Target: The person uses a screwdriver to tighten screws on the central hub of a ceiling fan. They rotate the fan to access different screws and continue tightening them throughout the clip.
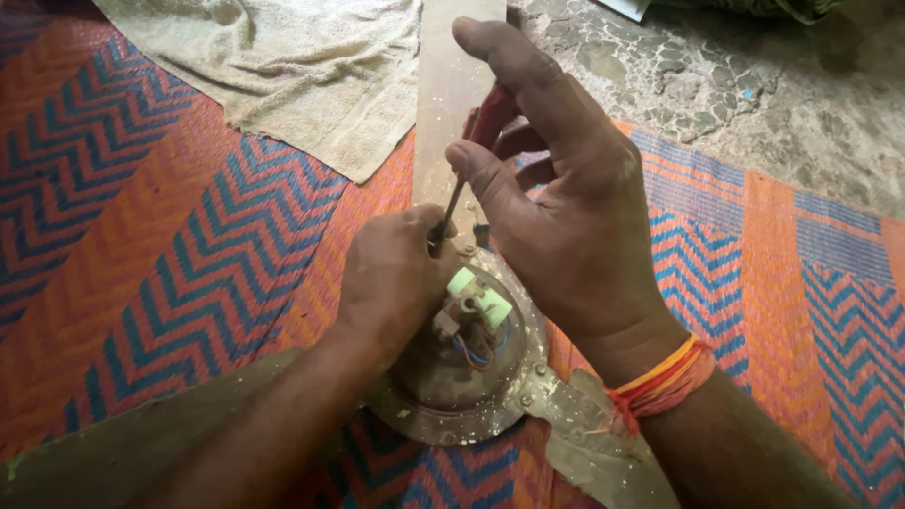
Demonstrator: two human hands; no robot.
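Note:
A dusty ceiling fan motor housing [462, 419] lies on a patterned mat, with pale green connectors [479, 297] and thin wires showing in its centre. My right hand [556, 198] grips a screwdriver with a red handle [487, 121], its shaft angled down toward the housing's far rim. My left hand [391, 283] rests on the housing beside the shaft's tip, fingers curled over the rim; the tip itself is hidden there. A fan blade [445, 94] runs away from the motor, and another blade [603, 448] points toward me.
An orange and blue zigzag mat [189, 254] covers the floor. A beige towel [283, 66] lies at the far left. Cracked stone floor [735, 85] shows at the far right.

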